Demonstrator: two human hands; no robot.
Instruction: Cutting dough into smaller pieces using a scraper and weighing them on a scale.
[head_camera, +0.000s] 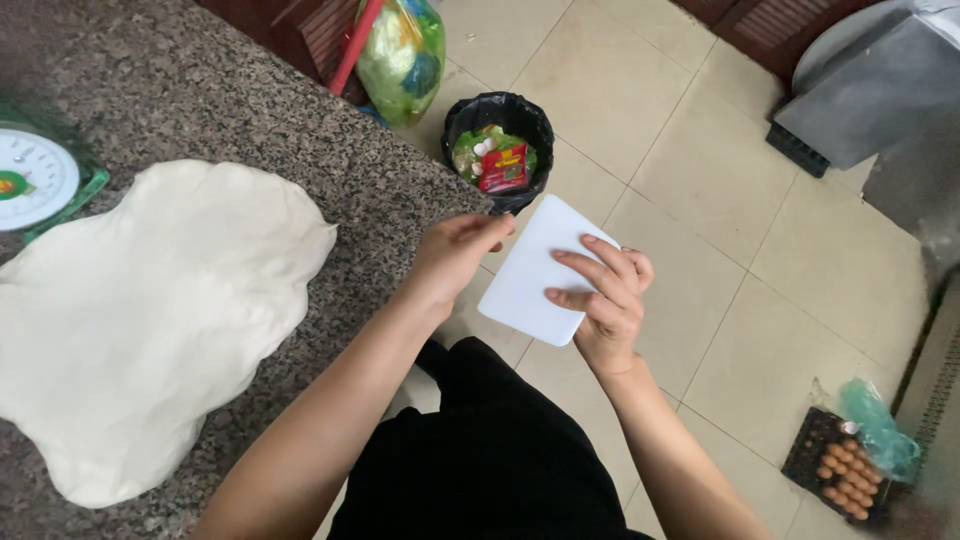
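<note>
Granite counter (330, 150) had flattened dough (150, 320) spread out, while both hands, left (455, 255) and right (605, 305), pinched a white plastic scraper (535, 270) over the tiled floor (700, 200) near the bin (498, 150), probably keeping crumbs off.

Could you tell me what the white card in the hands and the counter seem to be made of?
White card: probably smooth matte plastic, judging by its rounded corners and flat, unbent shape. Counter: speckled brown-grey stone, likely polished granite.
</note>
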